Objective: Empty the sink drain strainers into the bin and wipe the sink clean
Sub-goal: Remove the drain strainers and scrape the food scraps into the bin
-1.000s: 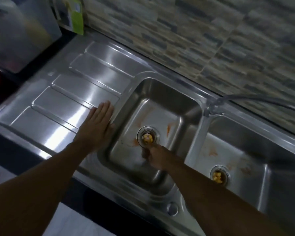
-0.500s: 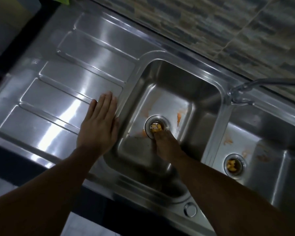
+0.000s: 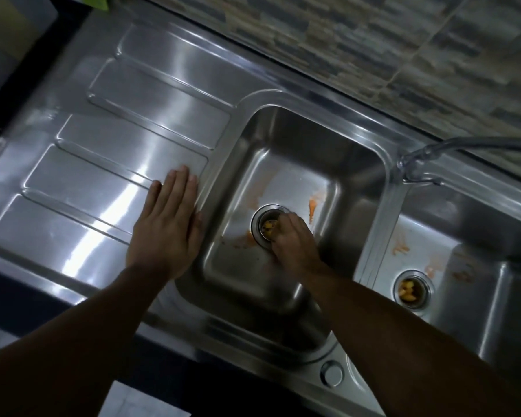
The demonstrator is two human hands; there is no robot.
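A steel double sink has a left basin (image 3: 286,139) and a right basin (image 3: 475,233), both smeared with orange stains. The left drain strainer (image 3: 263,225) holds yellow food scraps. My right hand (image 3: 295,242) is down in the left basin, fingers curled over the strainer's right side and covering part of it. The right drain strainer (image 3: 411,290) also holds yellow scraps and stands untouched. My left hand (image 3: 166,227) lies flat, fingers together, on the drainboard beside the left basin's rim.
The ribbed steel drainboard (image 3: 103,164) stretches to the left. A curved tap (image 3: 451,149) rises between the basins at the back, under a tiled wall (image 3: 373,46). A round capped hole (image 3: 331,373) sits on the front rim. Dark counter lies at far left.
My right hand has reached forward from just short of the left strainer onto it, fingers now curled over its edge. My left hand stays flat on the drainboard. The view has shifted.
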